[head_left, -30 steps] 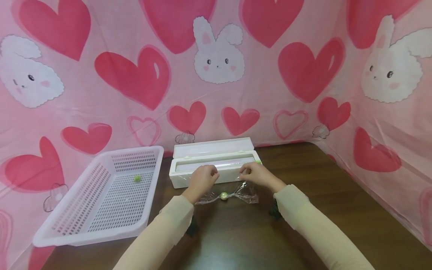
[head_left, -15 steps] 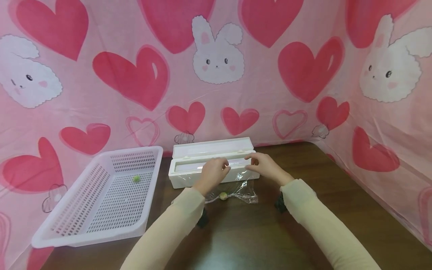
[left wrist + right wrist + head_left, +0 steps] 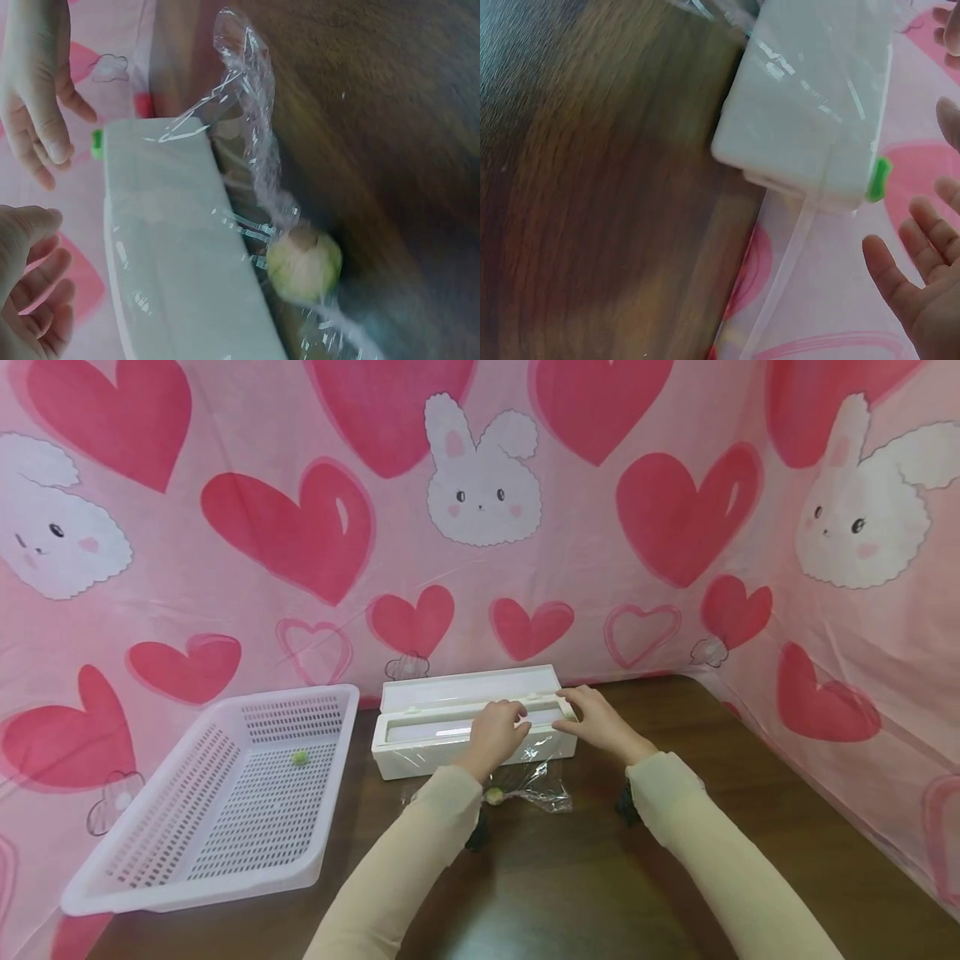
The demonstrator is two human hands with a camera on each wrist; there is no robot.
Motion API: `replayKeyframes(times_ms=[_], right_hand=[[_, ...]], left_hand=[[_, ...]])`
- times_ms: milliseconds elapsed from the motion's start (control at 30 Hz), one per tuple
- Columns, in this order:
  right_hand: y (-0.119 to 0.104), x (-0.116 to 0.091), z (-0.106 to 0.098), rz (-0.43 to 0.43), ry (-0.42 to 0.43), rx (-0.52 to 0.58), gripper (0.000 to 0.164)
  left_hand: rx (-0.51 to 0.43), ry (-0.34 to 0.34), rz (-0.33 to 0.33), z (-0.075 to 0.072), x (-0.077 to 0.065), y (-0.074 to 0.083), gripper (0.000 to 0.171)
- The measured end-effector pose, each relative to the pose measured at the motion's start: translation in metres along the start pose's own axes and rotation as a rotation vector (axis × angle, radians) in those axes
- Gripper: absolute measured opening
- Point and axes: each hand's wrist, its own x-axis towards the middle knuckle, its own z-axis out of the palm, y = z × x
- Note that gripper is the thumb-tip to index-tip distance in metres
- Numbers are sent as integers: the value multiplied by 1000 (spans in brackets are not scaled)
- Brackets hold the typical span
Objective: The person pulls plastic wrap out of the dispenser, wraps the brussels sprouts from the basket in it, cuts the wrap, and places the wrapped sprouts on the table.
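Note:
A white cling film dispenser [image 3: 420,758] sits on the table with its lid [image 3: 472,687] raised. My left hand [image 3: 497,739] hovers over its front, fingers loosely bent and holding nothing. Fingers spread, my right hand [image 3: 600,727] is by the dispenser's right end, where a green slider [image 3: 880,180] shows in the right wrist view. Clear cling film [image 3: 551,787] drapes down the front onto the table. A Brussels sprout [image 3: 304,264] lies there, the film [image 3: 259,127] bunched into a twist on either side of it. My left sleeve hides part of the film in the head view.
A white perforated plastic basket [image 3: 195,893] stands to the left, with another Brussels sprout [image 3: 300,757] inside. Behind the dark wooden table [image 3: 570,893] hangs a pink cloth [image 3: 585,552] printed with hearts and rabbits.
My left hand has moved right along the dispenser. My right hand has shifted back and right, its fingers spreading. The sprout with its film has stayed in place.

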Motion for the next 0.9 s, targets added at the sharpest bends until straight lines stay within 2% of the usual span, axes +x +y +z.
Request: replayKeyframes(times_ms=[200,400,567,700,900], right_hand=[[12,-2,3,-5,0,-45,76],[22,-4,13,-7,7,-126,88],[29,-7,18,10,2,-135,89],[33,-9,20,13,-8,-155,87],[38,-10,24,4,-87,-259,81]], left_hand=[[61,70,45,14,4,5,21],[110,69,66,26,6,12,20],[176,105,139,33,7,17,21],[229,99,196,39,10,20,25],[300,83,270,49,15,22,29]])
